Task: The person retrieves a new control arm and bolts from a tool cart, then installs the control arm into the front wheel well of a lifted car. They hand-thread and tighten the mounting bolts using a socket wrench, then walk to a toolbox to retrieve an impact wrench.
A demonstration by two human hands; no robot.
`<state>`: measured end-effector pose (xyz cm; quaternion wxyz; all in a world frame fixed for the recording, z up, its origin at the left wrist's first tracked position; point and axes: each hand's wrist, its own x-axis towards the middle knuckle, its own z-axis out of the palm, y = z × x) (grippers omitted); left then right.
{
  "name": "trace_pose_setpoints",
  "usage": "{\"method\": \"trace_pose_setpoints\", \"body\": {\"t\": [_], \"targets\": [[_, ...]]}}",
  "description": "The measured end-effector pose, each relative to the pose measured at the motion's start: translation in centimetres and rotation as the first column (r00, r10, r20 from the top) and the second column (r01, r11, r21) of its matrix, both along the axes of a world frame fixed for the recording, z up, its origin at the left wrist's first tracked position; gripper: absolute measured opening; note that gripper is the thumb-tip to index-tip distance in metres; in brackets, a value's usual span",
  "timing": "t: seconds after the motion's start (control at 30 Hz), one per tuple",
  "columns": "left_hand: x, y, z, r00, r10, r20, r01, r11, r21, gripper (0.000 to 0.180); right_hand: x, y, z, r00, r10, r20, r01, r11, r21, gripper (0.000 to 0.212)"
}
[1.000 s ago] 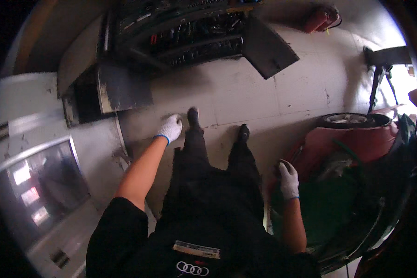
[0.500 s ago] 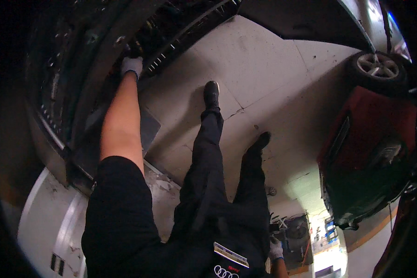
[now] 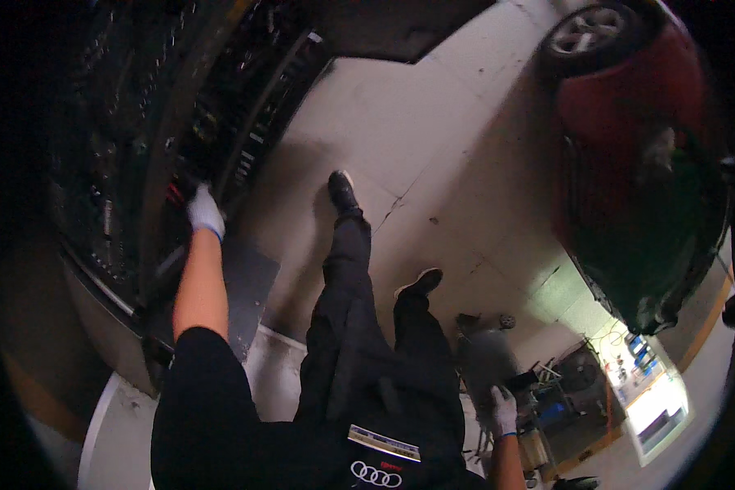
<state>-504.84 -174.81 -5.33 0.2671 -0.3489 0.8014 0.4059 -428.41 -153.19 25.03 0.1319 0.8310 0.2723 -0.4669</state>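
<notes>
My left hand, in a whitish glove with a blue cuff, reaches down into a drawer of a large dark tool cabinet. Its fingertips blur into the dark contents, close to a small red object. Whether they grip anything is hidden. Low on the right, my right hand, gloved the same way, is closed at my side. A dark, blocky object sits at its fingers and seems held; its kind does not show.
Rows of tools lie in the cabinet's upper part. A red car with its wheel stands at right. Behind my right hand is a cluttered cart. Pale floor lies around my feet; a dark panel juts out at the top.
The view has swung, shifting the car and floor. My left hand has drawn nearer within the drawer area, beside the red object. My right hand shows further up, with the dark object still at it.
</notes>
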Motion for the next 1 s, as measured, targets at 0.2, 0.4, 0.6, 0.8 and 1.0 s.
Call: {"method": "trace_pose_setpoints", "body": {"t": [0.2,0.4,0.6,0.8,1.0], "targets": [[23.3,10.6,13.9,0.695,-0.684,0.221,0.649,0.730,0.215,0.025,0.3,-4.0,-0.4,0.753,0.658,0.018,-0.643,0.729,0.236,0.041],[51.7,24.0,28.9,-0.726,-0.666,-0.170,0.595,-0.733,0.330,0.047,3.4,0.5,5.7,0.517,0.795,0.317,-0.702,0.182,0.688,0.054],[71.6,30.8,37.9,-0.743,-0.564,-0.361,0.300,-0.762,0.574,0.046,16.9,1.3,12.1,0.748,0.661,-0.060,-0.526,0.646,0.554,0.047],[83.0,38.9,43.6,-0.608,-0.619,-0.498,0.047,-0.654,0.755,0.098,27.6,0.5,13.5,0.869,-0.120,-0.480,0.409,0.720,0.561,0.034],[100.4,48.5,45.7,-0.598,-0.453,-0.661,-0.167,-0.736,0.656,0.089,36.7,8.9,14.1,0.894,-0.160,-0.418,0.432,0.554,0.712,0.037]]}}
